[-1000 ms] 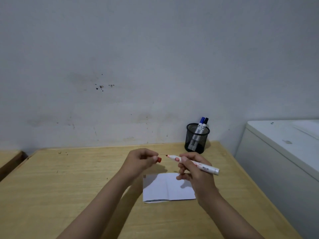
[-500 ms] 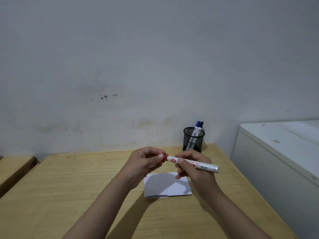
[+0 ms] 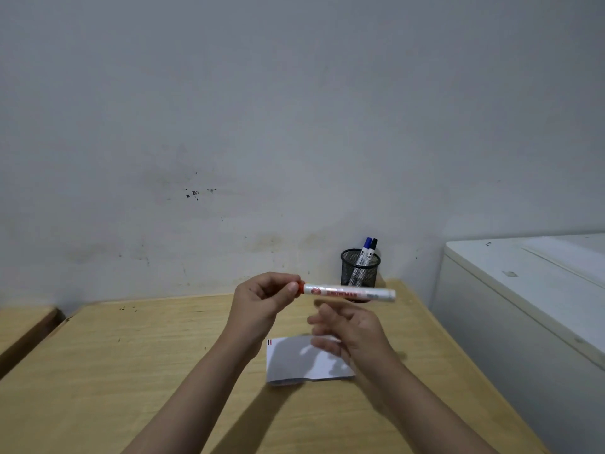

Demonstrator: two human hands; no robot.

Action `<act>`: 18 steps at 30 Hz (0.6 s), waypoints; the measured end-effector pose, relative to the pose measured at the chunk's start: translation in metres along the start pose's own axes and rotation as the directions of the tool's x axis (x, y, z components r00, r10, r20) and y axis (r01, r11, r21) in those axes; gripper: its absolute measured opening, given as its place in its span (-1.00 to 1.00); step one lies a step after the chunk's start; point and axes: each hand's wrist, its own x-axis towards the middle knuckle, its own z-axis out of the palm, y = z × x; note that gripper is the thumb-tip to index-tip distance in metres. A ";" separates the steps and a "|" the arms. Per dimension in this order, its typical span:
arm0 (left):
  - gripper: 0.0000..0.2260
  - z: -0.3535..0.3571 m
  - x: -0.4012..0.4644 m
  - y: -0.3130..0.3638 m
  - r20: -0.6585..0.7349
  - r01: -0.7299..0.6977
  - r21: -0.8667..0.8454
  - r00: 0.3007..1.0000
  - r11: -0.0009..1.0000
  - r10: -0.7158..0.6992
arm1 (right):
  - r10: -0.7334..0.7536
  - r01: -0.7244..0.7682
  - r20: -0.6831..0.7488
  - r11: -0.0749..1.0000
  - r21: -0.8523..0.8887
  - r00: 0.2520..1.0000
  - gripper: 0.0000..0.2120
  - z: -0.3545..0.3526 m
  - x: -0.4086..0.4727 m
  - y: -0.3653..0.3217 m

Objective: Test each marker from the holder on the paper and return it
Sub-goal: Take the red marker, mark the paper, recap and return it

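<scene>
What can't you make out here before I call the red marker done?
Head view only:
- Right hand: motion-blurred, finger pose unclear.
- Red marker cap: covered by left hand; seating unknown.
- Paper marks: too small to read.
- Holder: mesh hides marker bottoms.

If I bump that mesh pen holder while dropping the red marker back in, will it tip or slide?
The holder is open wire mesh, so probably light and easy to slide on the smooth wooden table. Its two markers lean to one side and stick out above the rim, which may make it tip that way. Lower the red marker in gently.
</scene>
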 end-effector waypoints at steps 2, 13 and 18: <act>-0.89 0.000 0.007 0.001 -0.080 -0.043 0.051 0.996 0.998 0.047 | 0.018 -0.014 0.016 0.974 -0.226 1.000 -0.84 0.001 -0.001 0.005; -0.86 0.041 0.041 -0.011 0.064 -0.166 0.311 0.986 0.936 0.153 | -0.634 0.452 0.110 0.408 -0.793 0.765 -0.84 -0.044 0.043 -0.006; -0.87 0.059 0.077 -0.029 0.047 -0.172 0.395 0.985 0.903 0.167 | -0.700 0.421 -0.151 0.572 -0.705 0.698 -0.56 -0.070 0.079 -0.041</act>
